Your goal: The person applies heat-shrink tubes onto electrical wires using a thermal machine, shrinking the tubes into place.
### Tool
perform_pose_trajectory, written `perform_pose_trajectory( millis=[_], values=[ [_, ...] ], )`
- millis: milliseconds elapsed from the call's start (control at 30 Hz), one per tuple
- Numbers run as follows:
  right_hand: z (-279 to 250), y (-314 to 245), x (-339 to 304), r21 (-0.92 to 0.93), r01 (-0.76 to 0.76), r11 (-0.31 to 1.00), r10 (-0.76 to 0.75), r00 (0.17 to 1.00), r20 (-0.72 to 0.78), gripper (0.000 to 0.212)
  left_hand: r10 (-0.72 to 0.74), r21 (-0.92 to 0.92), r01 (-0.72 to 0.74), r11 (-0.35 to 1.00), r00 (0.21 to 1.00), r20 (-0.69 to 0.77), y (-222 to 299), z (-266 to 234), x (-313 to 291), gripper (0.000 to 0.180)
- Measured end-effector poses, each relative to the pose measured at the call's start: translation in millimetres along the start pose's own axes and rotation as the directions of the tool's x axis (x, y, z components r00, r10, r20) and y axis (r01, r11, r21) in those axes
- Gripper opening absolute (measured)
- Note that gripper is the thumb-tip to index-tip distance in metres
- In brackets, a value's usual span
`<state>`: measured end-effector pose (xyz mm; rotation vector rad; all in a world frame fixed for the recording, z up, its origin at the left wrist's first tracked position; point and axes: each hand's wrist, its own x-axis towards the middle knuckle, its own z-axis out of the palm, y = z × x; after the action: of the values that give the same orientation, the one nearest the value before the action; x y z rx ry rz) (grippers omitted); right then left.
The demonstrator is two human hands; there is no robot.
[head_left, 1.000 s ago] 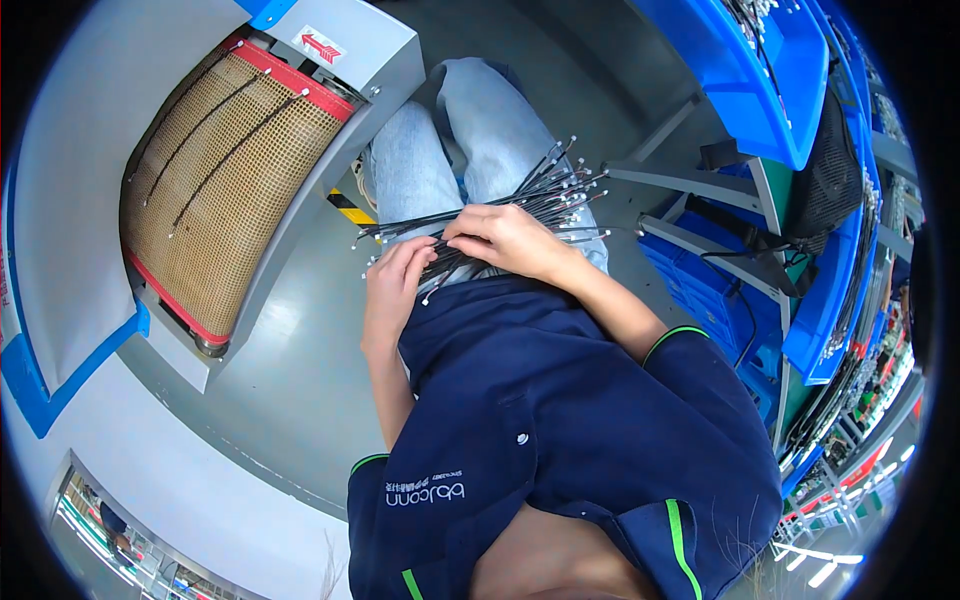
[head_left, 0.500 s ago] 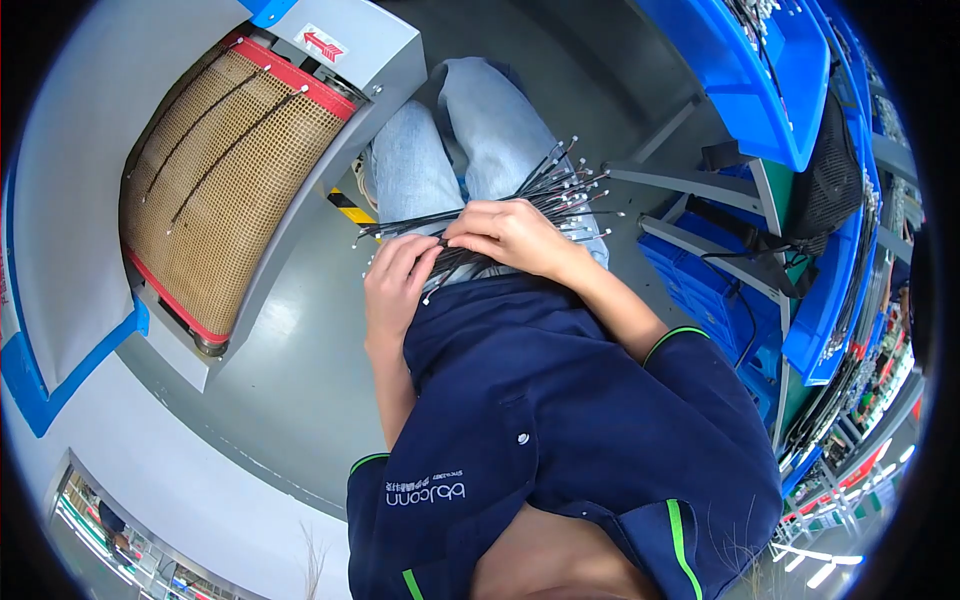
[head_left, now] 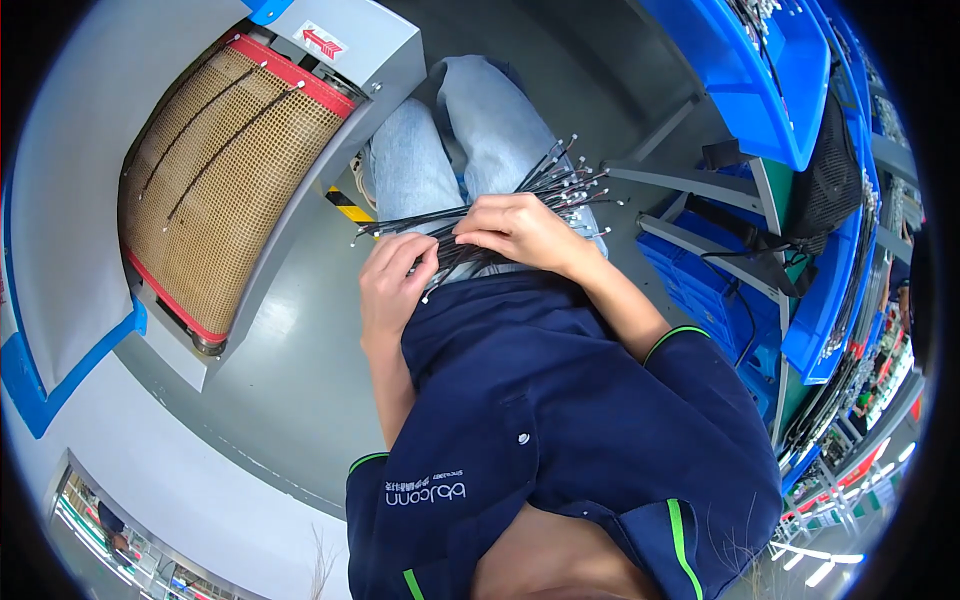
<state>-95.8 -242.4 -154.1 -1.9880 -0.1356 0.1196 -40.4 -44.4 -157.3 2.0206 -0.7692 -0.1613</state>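
Note:
A loose bundle of thin black cables (head_left: 545,190) with small white connectors at the ends lies across my lap, fanning out to the right. My left hand (head_left: 395,283) is at the bundle's left part, its thumb and fingers curled together on the black strands. Just right of it, my right hand (head_left: 515,232) rests over the middle of the bundle, with thumb and forefinger pinched on strands. A small gap separates the fingertips of the two hands. Which strands each hand pinches is hidden by the fingers.
To the left stands a grey conveyor machine with a brown mesh belt (head_left: 235,150) carrying several black cables. Blue bins (head_left: 760,80) and a metal rack holding more cables stand on the right. A black mesh bag (head_left: 828,175) hangs there. Yellow-black tape (head_left: 350,207) marks the floor.
My fingertips, which met over the bundle, have drawn slightly apart, the right hand shifting a little right and the left hand a little left. The cables on the belt have moved slightly toward the lower left.

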Motion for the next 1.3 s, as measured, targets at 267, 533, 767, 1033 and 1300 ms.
perform_pose_trajectory(
  millis=[267, 533, 767, 1033, 1300],
  values=[
    [-5, -1, 2, 0.038, -0.015, 0.999, 0.015, 1.0, 0.01, 0.012, 0.035, -0.034, -0.036, 0.999, 0.999, -0.007, -1, 1, 1, 0.015],
    [-44, 9, -7, -0.059, -0.03, 0.998, 0.032, 0.999, 0.033, 0.015, -0.047, 0.027, 0.048, 0.998, 0.999, -0.028, -4, -18, 0, 0.015],
    [-111, 16, -38, -0.254, -0.206, 0.945, 0.201, 0.978, -0.048, 0.013, -0.241, 0.128, 0.258, 0.958, 0.962, -0.132, -15, -48, -14, 0.015],
    [-118, 7, -46, -0.225, -0.157, 0.962, 0.12, 0.978, -0.171, 0.013, -0.222, 0.139, 0.245, 0.959, 0.962, -0.161, -7, -46, -18, 0.014],
    [-123, 12, -53, -0.358, 0.01, 0.934, -0.104, 0.964, -0.245, 0.014, -0.228, 0.141, 0.248, 0.959, 0.963, -0.143, 1, -46, -18, 0.014]
  ],
)
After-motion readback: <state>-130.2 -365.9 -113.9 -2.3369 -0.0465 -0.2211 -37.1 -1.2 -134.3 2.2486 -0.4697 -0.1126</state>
